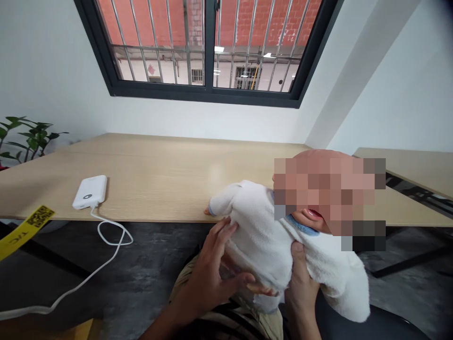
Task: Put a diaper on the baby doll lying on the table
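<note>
The right hand (300,283) is curled round the doll (272,231). The left hand (211,269), fingers spread, touches it too. A white charger (91,191) lies left of both hands.

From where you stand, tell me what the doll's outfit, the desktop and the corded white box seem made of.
Doll's outfit: soft fabric, perhaps fleece or terry, matte with a fuzzy nap. Desktop: probably wood-effect laminate, possibly veneer; pale grain under a satin sheen. Corded white box: likely smooth, hard plastic, with even surface and rounded corners.
</note>
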A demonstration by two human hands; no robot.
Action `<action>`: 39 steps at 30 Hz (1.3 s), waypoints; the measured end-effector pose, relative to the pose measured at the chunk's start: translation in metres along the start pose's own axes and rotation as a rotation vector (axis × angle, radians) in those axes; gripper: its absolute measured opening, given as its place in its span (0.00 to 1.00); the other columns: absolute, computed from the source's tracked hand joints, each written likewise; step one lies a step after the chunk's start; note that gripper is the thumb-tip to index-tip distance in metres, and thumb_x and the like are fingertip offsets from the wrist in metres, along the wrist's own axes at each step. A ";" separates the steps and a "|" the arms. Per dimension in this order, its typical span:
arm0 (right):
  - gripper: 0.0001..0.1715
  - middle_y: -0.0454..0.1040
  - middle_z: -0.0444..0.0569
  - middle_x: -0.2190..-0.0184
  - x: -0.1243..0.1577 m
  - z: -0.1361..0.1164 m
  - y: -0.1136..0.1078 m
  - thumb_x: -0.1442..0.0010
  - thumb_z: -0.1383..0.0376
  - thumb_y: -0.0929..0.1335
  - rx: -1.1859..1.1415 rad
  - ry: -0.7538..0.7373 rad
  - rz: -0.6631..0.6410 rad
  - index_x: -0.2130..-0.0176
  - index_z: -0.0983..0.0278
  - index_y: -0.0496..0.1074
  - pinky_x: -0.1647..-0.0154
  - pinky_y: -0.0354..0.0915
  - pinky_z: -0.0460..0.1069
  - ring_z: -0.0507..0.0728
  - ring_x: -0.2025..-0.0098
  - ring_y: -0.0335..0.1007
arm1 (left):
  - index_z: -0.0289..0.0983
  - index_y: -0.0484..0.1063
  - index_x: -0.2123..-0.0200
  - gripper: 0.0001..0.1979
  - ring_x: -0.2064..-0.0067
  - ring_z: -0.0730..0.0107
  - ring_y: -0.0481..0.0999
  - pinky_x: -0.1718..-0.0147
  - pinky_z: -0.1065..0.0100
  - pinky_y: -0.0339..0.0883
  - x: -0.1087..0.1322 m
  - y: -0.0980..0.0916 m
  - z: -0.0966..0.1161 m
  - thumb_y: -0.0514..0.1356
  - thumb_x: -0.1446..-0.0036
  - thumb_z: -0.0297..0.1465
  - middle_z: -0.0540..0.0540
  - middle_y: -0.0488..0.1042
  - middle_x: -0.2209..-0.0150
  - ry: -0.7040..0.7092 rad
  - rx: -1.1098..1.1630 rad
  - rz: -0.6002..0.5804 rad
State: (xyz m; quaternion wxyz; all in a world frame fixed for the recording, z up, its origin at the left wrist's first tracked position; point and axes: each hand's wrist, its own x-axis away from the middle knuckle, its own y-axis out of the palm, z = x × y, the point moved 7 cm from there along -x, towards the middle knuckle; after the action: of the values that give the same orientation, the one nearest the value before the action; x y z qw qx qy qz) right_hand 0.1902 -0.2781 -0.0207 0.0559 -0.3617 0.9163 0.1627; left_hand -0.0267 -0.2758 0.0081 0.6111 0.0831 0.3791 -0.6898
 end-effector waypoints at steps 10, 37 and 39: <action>0.44 0.62 0.54 0.36 0.001 -0.001 -0.001 0.50 0.53 0.74 0.002 0.018 0.021 0.39 0.68 0.66 0.37 0.60 0.59 0.65 0.38 0.62 | 0.38 0.72 0.64 0.05 0.56 0.64 0.73 0.55 0.64 0.66 -0.042 -0.027 0.007 0.65 0.44 0.29 0.47 0.73 0.62 -0.048 0.058 0.259; 0.44 0.62 0.54 0.36 -0.002 0.003 -0.002 0.47 0.53 0.73 -0.016 0.028 -0.010 0.38 0.68 0.64 0.34 0.56 0.60 0.64 0.37 0.61 | 0.39 0.73 0.63 0.04 0.58 0.65 0.74 0.56 0.63 0.68 -0.049 -0.030 0.026 0.62 0.42 0.27 0.46 0.75 0.64 0.141 -0.005 0.277; 0.44 0.62 0.55 0.36 -0.002 0.003 -0.002 0.48 0.53 0.73 -0.013 0.037 0.003 0.38 0.69 0.64 0.35 0.58 0.60 0.65 0.36 0.59 | 0.39 0.72 0.63 0.04 0.59 0.66 0.74 0.56 0.64 0.68 -0.048 -0.029 0.026 0.61 0.41 0.25 0.47 0.76 0.66 0.144 0.009 0.274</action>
State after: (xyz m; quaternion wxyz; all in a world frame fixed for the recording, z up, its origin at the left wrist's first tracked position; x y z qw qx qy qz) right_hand 0.1924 -0.2772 -0.0235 0.0362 -0.3637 0.9166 0.1618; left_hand -0.0327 -0.2556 0.0663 0.6703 0.1859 0.4041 -0.5940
